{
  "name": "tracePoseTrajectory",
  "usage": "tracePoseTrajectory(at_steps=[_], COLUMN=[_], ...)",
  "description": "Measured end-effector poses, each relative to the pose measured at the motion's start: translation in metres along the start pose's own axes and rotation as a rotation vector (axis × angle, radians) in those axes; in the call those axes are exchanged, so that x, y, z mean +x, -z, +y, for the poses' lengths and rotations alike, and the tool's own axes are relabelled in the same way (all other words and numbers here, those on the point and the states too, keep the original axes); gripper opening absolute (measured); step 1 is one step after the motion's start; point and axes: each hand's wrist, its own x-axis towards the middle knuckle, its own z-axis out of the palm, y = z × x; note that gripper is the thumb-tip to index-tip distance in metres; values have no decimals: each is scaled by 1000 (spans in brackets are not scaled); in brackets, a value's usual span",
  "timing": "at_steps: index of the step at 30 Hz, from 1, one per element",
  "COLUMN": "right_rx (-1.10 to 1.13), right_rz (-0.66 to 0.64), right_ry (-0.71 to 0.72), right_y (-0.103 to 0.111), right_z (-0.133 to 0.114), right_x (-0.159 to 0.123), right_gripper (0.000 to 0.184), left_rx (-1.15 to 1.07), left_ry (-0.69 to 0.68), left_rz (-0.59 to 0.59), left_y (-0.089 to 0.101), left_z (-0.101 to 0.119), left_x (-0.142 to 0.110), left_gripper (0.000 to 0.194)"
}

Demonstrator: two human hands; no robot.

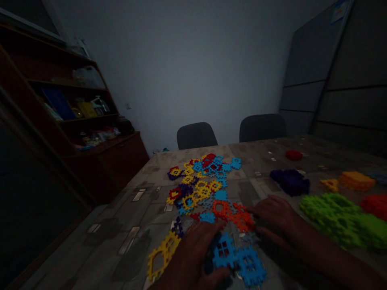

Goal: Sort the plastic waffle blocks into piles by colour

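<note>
My left hand (199,247) lies over the near part of a spread of plastic interlocking building pieces. Its fingers reach towards the red and orange pieces, and its thumb is held apart. Just right of it, blue window-shaped pieces (238,257) lie on the table, and yellow pieces (163,255) lie to its left. My right hand (276,219) is on the other side, fingers stretched out and thumb apart, its tips beside the orange pieces (232,213). Whether those tips touch them is too dark to tell. Nothing shows gripped in either hand.
More yellow, blue, purple and red pieces (199,187) spread towards the far edge of the patterned table (121,225). At right are lime-green (335,217), purple (290,181), orange (356,180) and red piles (376,205). Two dark chairs (196,135) stand beyond; a shelf unit (99,149) is left.
</note>
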Motion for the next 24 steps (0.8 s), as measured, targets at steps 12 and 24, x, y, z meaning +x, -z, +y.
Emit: tracePoseTrajectory(at_steps=[12,24], right_rx=[0,300], right_rz=[-74,-358], right_ry=[-85,-109], right_y=[1,9], right_z=[3,-34], right_x=[2,-4], right_gripper=[40,69], left_rx=[27,-62], left_ry=[-148,69], left_rz=[-95,117], left_y=[-68,-19], left_z=[9,11], left_x=[39,22], left_gripper=[102,56])
